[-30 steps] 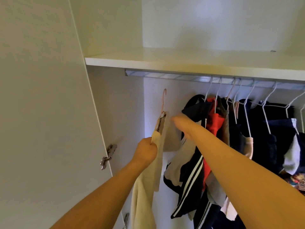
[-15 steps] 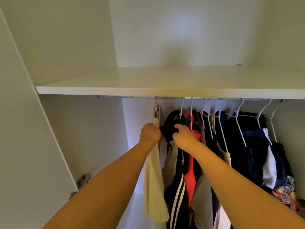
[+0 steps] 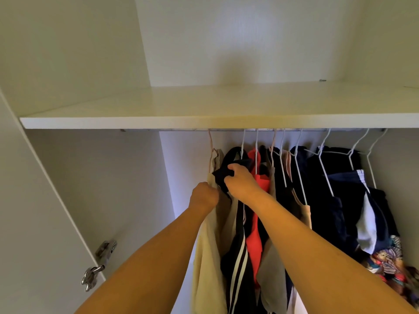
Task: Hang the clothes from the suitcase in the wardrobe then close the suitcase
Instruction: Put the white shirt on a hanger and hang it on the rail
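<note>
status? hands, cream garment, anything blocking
Left hand grips cream garment, hanger hooked on rail. Right hand grips dark garment beside it. Nothing blocking.

Your clothes rail (image 3: 226, 130) runs just under the white shelf (image 3: 204, 105); hangers (image 3: 299, 141) hook over it, carrying the garments (image 3: 326, 200) below the shelf.

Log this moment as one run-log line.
step: hanging | left hand: grips cream garment | right hand: pinches dark garment | pink hanger: hook at rail
</note>
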Motion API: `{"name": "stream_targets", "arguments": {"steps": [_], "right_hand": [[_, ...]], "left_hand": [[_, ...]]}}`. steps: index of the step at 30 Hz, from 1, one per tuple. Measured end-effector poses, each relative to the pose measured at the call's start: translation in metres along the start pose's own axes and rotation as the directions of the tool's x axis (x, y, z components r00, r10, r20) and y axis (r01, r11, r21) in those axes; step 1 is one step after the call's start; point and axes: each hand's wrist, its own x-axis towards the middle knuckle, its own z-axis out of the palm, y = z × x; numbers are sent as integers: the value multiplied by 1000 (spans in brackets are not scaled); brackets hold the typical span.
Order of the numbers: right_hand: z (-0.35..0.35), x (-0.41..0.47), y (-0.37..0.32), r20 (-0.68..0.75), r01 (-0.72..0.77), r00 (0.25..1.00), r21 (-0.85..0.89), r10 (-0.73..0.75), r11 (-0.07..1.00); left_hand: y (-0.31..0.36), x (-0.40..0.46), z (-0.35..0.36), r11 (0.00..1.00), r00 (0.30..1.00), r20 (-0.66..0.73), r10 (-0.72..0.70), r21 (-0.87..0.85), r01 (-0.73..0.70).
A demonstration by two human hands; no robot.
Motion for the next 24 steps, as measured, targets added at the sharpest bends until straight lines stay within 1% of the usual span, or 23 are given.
{"name": "stream_targets", "arguments": {"steps": [3, 4, 6, 8, 10, 11, 12, 13, 14, 17, 18, 19, 20, 21, 22, 23, 24], "right_hand": [[4, -8, -3, -17, 26, 1000, 24, -25, 999], [6, -13, -4, -38, 48, 998, 28, -47, 998], [8, -22, -1, -123, 102, 988, 50, -95, 994], [13, -33, 2, -216, 137, 969, 70, -119, 988], [23, -44, 3, -256, 160, 956, 56, -141, 986], [36, -53, 3, -242, 169, 958, 40, -154, 985], [38, -55, 5, -246, 192, 952, 19, -181, 981], [50, -64, 5, -224, 217, 951, -6, -213, 976], [58, -70, 5, -210, 245, 946, -32, -246, 969], [94, -99, 2, -96, 283, 953, -55, -287, 958], [106, -109, 2, -63, 291, 953, -62, -295, 955], [120, -120, 2, -50, 300, 951, -95, -306, 949], [131, -129, 3, -56, 319, 942, -160, -331, 934], [143, -136, 4, -49, 338, 931, -258, -362, 905], [155, -145, 5, -28, 355, 923, -324, -384, 877], [166, -154, 5, 15, 363, 925, -337, -381, 868], [173, -162, 6, 58, 359, 932, -295, -358, 885]], "left_hand": [[-3, -4, -7, 1000, 997, 76, 8, 1, -9], [-7, -9, -12, 1000, 995, 100, 2, -29, 0], [-15, -16, -18, 994, 991, 130, -4, -104, 17], [-28, -31, -27, 988, 991, 131, -33, -147, 52], [-48, -43, -36, 992, 994, 89, -61, -107, 70], [-66, -53, -44, 993, 994, 69, -86, -76, 92], [-71, -55, -44, 995, 995, 61, -81, -57, 84], [-84, -64, -51, 992, 994, 53, -97, -71, 101], [-93, -68, -55, 989, 994, 46, -103, -101, 107], [-128, -88, -80, 950, 970, 3, -244, -200, 240], [-144, -92, -87, 936, 963, -28, -268, -246, 253], [-159, -101, -94, 936, 960, -39, -279, -237, 262], [-172, -108, -99, 933, 955, -31, -296, -225, 282], [-183, -116, -105, 916, 944, -16, -328, -247, 315], [-198, -122, -109, 930, 949, -14, -316, -201, 307], [-205, -135, -115, 942, 956, -23, -291, -181, 283], [-213, -140, -117, 944, 957, 0, -289, -169, 285]]}}
